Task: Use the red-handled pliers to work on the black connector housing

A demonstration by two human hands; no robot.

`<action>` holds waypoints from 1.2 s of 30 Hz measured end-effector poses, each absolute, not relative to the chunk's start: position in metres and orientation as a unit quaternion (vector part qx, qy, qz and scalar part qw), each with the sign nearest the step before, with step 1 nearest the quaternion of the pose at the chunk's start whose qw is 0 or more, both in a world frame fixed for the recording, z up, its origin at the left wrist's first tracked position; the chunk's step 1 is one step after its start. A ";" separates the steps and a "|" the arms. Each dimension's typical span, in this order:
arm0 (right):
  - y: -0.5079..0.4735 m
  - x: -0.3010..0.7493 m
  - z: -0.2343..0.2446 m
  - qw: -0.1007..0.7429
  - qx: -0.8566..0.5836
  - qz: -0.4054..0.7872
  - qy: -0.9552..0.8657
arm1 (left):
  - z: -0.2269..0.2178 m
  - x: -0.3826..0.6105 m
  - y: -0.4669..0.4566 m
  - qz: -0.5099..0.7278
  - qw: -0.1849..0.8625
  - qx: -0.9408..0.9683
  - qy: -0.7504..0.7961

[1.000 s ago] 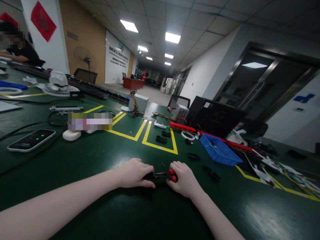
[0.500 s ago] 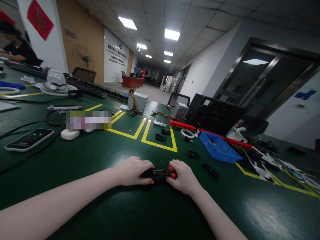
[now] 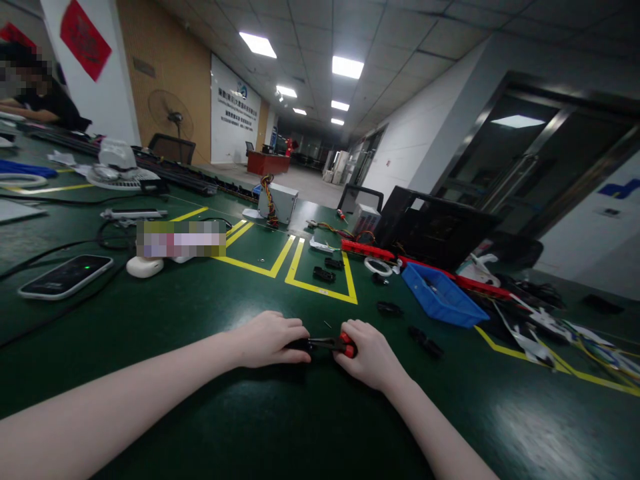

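Note:
My right hand (image 3: 370, 352) is closed around the red handles of a pair of pliers (image 3: 329, 343), whose metal jaws point left. Between the fingers and thumb of my left hand (image 3: 270, 341) is a small black part (image 3: 299, 344), mostly covered by the fingers. The jaw tips meet the end of this part; what they grip there is too small to make out. Just beyond the pliers, a thin pin-like piece (image 3: 327, 325) lies on the green table (image 3: 210, 427).
Several black parts (image 3: 325, 274) lie inside and beside a yellow tape outline. To the right stand a blue tray (image 3: 443, 300) and a black case (image 3: 435, 230). A power bank-like device (image 3: 66, 277) and cables lie left. Another person (image 3: 43, 100) sits far left.
The whole view has shifted slightly. Both hands keep nearly the same position, and the pliers' jaws look a little closer together.

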State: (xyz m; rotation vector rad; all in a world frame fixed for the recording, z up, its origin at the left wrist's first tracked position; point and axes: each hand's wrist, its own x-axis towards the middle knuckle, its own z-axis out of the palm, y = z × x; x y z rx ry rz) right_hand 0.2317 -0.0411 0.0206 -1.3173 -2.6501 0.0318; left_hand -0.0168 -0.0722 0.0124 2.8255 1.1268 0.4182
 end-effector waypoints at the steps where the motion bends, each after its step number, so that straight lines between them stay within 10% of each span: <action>1: -0.041 0.232 0.021 0.089 -0.442 0.009 -0.893 | 0.013 -0.017 -0.072 0.133 0.033 0.921 0.364; 36: -0.041 0.235 0.016 0.155 -0.430 -0.075 -0.886 | 0.007 -0.018 -0.071 0.198 0.016 0.919 0.340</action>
